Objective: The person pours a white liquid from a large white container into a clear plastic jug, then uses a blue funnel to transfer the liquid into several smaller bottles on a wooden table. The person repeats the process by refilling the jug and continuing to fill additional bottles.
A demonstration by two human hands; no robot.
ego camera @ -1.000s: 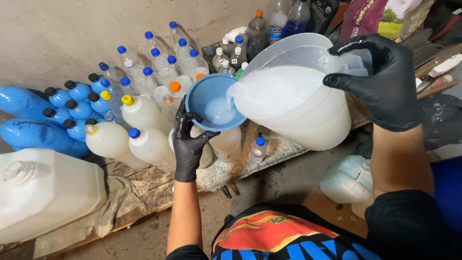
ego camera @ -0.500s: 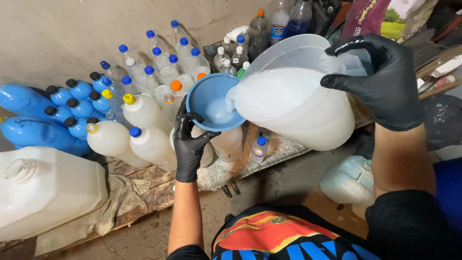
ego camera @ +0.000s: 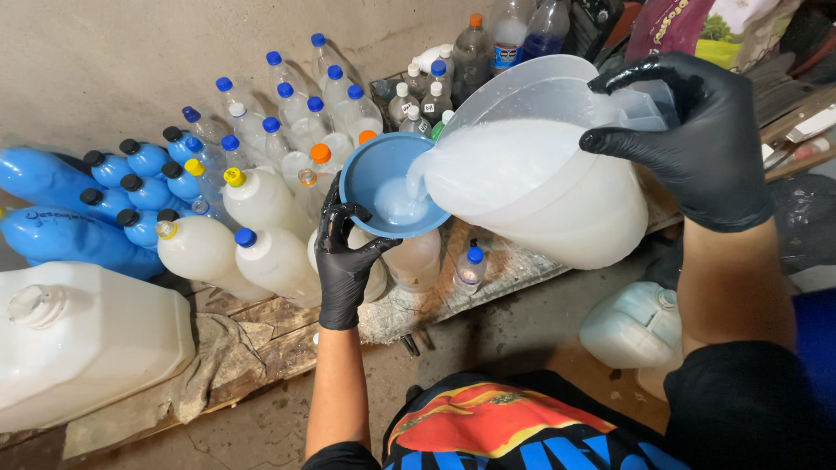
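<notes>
Green-yellow printed bag (ego camera: 697, 30) top right; blue-labelled clear bottle (ego camera: 508, 35) behind.

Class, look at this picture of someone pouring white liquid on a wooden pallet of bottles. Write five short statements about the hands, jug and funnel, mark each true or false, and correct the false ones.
1. Both hands wear black gloves. True.
2. The right hand tilts a translucent plastic jug of white liquid. True.
3. The left hand grips a red metal funnel. False: it steadies a round blue plastic funnel.
4. The funnel is dry inside. False: white liquid pools in it.
5. The large white plastic canister at far left stands upright. False: it lies on its side.
</notes>
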